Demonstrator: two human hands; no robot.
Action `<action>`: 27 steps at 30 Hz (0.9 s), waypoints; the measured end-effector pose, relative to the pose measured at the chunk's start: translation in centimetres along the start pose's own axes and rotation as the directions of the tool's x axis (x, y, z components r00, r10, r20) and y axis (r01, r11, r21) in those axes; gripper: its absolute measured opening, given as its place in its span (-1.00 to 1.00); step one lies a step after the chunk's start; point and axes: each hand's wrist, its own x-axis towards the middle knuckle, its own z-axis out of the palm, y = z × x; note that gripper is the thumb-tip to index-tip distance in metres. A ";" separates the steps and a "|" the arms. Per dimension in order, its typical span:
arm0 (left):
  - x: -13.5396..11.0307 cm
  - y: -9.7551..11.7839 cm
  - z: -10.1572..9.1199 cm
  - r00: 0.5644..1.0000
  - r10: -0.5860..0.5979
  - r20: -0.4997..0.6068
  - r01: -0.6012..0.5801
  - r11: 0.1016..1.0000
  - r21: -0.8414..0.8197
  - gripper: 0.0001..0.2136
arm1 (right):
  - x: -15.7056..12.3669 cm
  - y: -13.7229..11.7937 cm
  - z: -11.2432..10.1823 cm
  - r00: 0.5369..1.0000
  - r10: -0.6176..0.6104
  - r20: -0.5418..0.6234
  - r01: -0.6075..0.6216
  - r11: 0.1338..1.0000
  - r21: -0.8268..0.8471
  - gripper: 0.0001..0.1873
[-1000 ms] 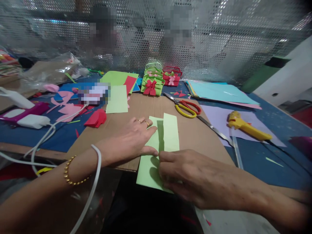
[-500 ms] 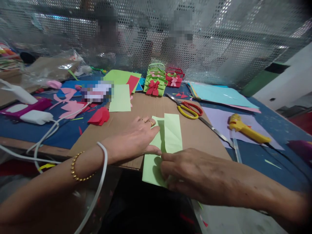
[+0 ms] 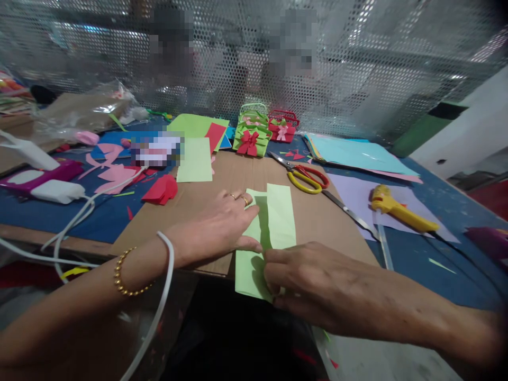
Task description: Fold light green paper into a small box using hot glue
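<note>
A light green paper sheet (image 3: 278,219) lies folded lengthwise on a brown cardboard sheet (image 3: 222,180), its near end hanging over the cardboard's edge. My left hand (image 3: 216,227) lies flat on the paper's left flap, fingers stretched out, with rings on two fingers and a gold bracelet and white band at the wrist. My right hand (image 3: 313,283) has its fingers curled over the paper's near end, pinching the fold where the thumb of the left hand meets it.
Red-and-yellow scissors (image 3: 305,176), a metal ruler (image 3: 349,211) and a yellow cutter (image 3: 399,207) lie to the right. Small green and red paper baskets (image 3: 254,135) stand at the back. Coloured paper stacks (image 3: 357,153), pink and red cut-outs (image 3: 159,189), a white cable (image 3: 75,222) surround the cardboard.
My right hand has crept slightly up the paper's near end, which now hangs less far over the edge. The left hand stays pressed flat on the left flap.
</note>
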 end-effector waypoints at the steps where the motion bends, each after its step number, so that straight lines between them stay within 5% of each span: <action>1: 0.0 0.0 0.1 1.000 0.004 -0.005 -0.004 1.000 -0.001 -0.46 | -0.1 0.0 0.0 1.000 -0.002 -0.007 0.002 1.000 0.007 -0.88; 27: -0.1 -0.4 0.6 0.999 0.018 -0.027 -0.019 0.999 -0.035 -0.44 | -1.6 1.0 1.9 0.979 -0.064 -0.195 0.079 0.995 0.069 -0.91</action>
